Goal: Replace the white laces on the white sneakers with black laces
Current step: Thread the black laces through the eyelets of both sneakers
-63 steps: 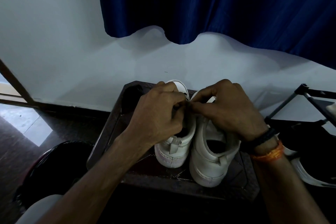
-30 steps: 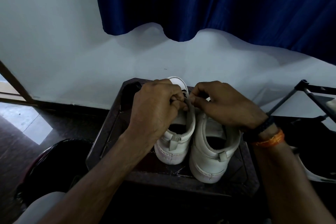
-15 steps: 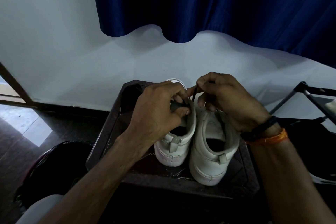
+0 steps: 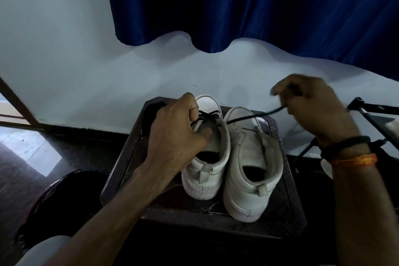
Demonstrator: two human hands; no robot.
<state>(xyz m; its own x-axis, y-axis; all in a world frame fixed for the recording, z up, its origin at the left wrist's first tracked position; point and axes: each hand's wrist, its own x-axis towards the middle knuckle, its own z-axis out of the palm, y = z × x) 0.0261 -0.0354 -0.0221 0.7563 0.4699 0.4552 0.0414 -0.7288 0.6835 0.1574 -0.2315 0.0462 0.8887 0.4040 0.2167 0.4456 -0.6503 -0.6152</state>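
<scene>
While left hand (image 4: 174,138) gripped left sneaker (image 4: 207,157) tongue, right hand (image 4: 313,110) pinched black lace (image 4: 248,117), drawn taut, fingers curled.

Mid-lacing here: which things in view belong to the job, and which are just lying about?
Job:
- left white leather sneaker, left hand gripping its tongue
- right white leather sneaker, unlaced
- thin black lace, pulled by right hand
- dark plastic stool under both

Lying about:
- blue curtain
- black metal rack
- black round bin

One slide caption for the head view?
Right hand pulls black lace taut while left hand grips left sneaker.
</scene>
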